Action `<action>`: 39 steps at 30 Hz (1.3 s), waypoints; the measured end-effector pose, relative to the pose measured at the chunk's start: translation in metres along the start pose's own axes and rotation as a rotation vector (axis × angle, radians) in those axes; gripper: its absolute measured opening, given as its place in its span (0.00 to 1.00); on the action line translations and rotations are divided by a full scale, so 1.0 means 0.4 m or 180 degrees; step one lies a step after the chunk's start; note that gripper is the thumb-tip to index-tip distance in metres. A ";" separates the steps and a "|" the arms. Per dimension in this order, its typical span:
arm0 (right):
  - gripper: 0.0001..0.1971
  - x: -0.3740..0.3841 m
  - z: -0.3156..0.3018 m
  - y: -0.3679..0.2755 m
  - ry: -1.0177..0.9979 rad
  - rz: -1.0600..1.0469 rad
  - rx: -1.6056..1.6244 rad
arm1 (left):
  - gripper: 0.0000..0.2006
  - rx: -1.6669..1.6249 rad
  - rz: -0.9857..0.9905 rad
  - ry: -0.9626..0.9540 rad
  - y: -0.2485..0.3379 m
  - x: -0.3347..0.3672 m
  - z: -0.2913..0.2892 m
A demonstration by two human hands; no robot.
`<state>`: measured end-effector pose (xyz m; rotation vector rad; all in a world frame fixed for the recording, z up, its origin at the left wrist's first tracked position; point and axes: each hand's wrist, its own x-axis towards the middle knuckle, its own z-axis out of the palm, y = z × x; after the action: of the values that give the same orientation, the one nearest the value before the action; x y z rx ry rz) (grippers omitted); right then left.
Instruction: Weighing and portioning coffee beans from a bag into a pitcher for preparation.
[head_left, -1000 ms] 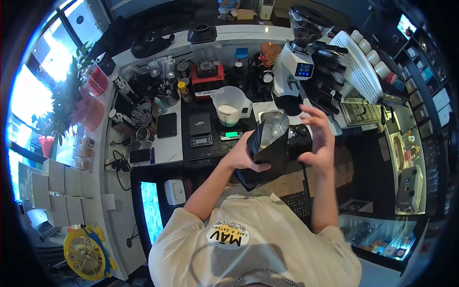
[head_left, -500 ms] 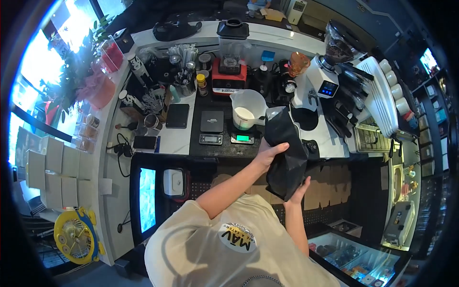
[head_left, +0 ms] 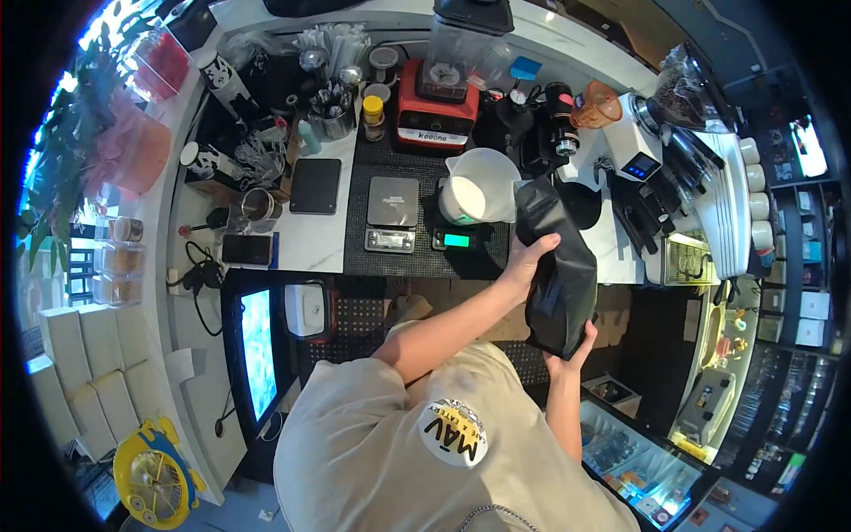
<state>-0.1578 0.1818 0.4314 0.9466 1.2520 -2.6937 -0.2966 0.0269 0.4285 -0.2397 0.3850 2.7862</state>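
A tall black pouch (head_left: 567, 284) slants before me, its upper end at the right side of a translucent pitcher (head_left: 486, 168). My left hand (head_left: 532, 262) is closed round the pouch's left side, thumb across its front. Lower down, my right hand (head_left: 569, 348) grips the bottom corner from beneath. The pitcher holds something white (head_left: 468, 195); whether it is powder or liquid I cannot tell. It stands on a black scale (head_left: 456, 240) with a lit green display. The pouch's mouth is turned away, so what leaves it is hidden.
Left of the pitcher is a second scale (head_left: 392, 213), then a flat black square (head_left: 316, 187). Behind stand a red blender (head_left: 434, 111) and a yellow-capped jar (head_left: 373, 115). A white coffee grinder (head_left: 631, 142) is at the right. A phone (head_left: 248, 250) lies by the left edge.
The view has shifted forward and down over the counter. Both hands keep their hold on the pouch, whose top stays beside the pitcher.
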 end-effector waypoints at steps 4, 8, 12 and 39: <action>0.34 0.005 0.003 -0.014 0.0109 -0.0057 0.0036 | 0.21 -0.0093 -0.0164 0.0000 0.031 0.001 0.024; 0.33 -0.005 0.039 -0.062 -0.0065 -0.0101 -0.0069 | 0.19 -0.0191 0.0075 0.0128 0.025 0.009 0.038; 0.28 -0.011 0.074 -0.137 -0.0231 -0.0001 -0.0303 | 0.23 -0.0675 -0.0374 0.0269 -0.003 0.036 0.011; 0.36 0.003 0.271 -0.299 -0.0116 0.0339 -0.1849 | 0.30 -0.1551 -0.0549 0.0752 0.098 0.020 0.120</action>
<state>-0.2462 0.1871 0.5664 0.8399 1.7667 -2.0569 -0.3229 0.0073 0.4815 -0.6815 -0.2618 2.6411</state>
